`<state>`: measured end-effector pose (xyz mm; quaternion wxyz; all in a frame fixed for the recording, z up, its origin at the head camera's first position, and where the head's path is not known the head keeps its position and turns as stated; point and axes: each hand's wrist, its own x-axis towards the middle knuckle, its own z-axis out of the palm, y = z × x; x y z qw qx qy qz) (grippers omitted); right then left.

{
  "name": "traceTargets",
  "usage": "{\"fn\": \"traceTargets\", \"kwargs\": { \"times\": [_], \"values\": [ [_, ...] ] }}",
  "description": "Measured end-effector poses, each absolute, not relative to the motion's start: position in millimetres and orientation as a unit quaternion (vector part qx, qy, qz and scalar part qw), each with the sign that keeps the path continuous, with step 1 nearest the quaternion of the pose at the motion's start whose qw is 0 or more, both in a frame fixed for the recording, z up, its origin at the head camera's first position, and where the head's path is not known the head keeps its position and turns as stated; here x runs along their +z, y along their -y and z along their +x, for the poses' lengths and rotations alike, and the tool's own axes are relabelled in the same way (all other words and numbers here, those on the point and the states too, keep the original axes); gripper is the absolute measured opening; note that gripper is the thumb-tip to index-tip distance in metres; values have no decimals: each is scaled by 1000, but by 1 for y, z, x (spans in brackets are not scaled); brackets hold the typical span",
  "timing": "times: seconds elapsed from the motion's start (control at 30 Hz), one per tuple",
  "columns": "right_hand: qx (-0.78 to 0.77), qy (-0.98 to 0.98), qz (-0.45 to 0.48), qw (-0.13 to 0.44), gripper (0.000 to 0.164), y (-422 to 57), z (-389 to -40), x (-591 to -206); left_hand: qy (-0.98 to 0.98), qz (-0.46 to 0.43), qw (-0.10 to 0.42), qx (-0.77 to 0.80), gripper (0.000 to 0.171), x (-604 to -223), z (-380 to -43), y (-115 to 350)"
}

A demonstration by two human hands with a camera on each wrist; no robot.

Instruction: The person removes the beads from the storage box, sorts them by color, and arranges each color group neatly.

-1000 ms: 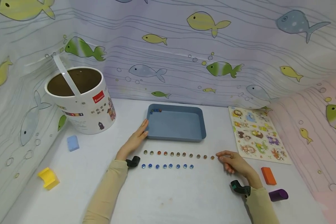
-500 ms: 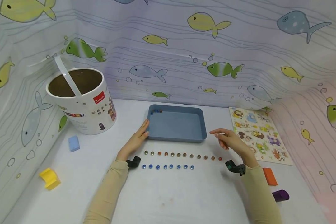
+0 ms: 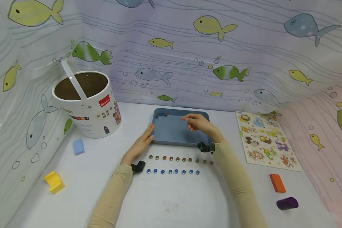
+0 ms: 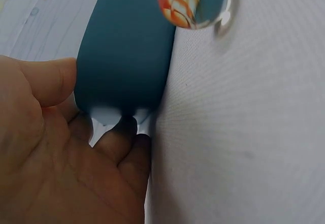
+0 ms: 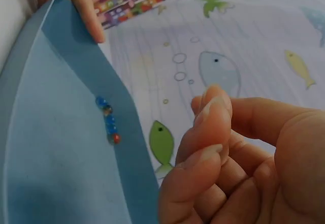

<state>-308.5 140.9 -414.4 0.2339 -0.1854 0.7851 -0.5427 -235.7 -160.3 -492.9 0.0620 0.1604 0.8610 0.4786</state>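
My left hand (image 3: pixel 139 146) rests its nearly straight fingers along the left side of a shallow blue tray (image 3: pixel 174 144); in the left wrist view the thumb touches the tray's outer wall (image 4: pixel 127 46). Over the tray's right half hovers my right hand (image 3: pixel 200 123), fingers loosely bent, and I see nothing between them in the right wrist view. Several small glass marbles (image 5: pixel 110 125), blue and reddish, lie in the tray's far left corner. Before the tray run two rows: amber and greenish marbles (image 3: pixel 177 159), then blue marbles (image 3: pixel 176 171). My right forearm hides the upper row's right end.
Back left stands a white bucket (image 3: pixel 94 123) with its handle raised. Blue (image 3: pixel 78 147) and yellow (image 3: pixel 54 182) blocks lie at left. On the right are an animal puzzle board (image 3: pixel 266 141), an orange block (image 3: pixel 277 183) and a purple cylinder (image 3: pixel 287 203).
My right hand has left the right end of the upper marble row and moved up and left over the tray. My left hand has stayed at the tray's side.
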Motion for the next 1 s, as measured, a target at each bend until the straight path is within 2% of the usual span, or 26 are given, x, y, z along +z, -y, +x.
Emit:
{"fn": "traceTargets", "kwargs": {
  "times": [0.2, 0.5, 0.77, 1.0],
  "values": [
    [-552, -792, -131, 227, 40, -110, -337, -431, -861, 156, 61, 480, 57, -493, -236, 163],
    [-571, -791, -58, 210, 33, -67, -369, -451, -862, 156, 57, 479, 56, -493, -236, 165],
    [-578, -795, -29, 179, 28, -44, -375, -472, -862, 151, 63, 480, 55, -492, -234, 161],
    [-518, -846, -28, 122, 25, -34, -374, -483, -863, 146, 65, 480, 55, -493, -235, 162]
  ]
}}
